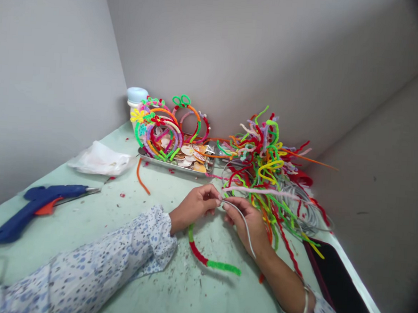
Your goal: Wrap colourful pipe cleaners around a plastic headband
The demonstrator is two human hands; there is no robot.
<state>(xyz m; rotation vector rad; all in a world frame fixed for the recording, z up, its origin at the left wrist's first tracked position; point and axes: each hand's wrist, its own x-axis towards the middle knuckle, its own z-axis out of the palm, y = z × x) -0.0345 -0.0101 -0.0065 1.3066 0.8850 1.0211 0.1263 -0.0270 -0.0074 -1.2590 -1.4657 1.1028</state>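
Observation:
Over the table's middle, my left hand [201, 202] is closed, its thumb and fingers pinching a headband at the top of its curve. Red and green fuzzy pipe cleaner wraps the headband [198, 254] where it hangs below this hand. My right hand [249, 225] is closed too, fingertips almost meeting the left ones on the bare grey wire [244, 223], which runs back over that hand. Part of the band is hidden behind my left fingers. A pale pink pipe cleaner [263, 191] stretches right from near the fingertips; whether it is held I cannot tell.
A blue glue gun [39, 207] lies at left, near a white plastic bag [101, 159]. Finished headbands [160, 134] stand on a metal tray [175, 166] of cutouts, beside a blue-lidded bottle [137, 95]. Tangled pipe cleaners [270, 167] and grey wires [310, 207] heap at right, above a dark pad [339, 287].

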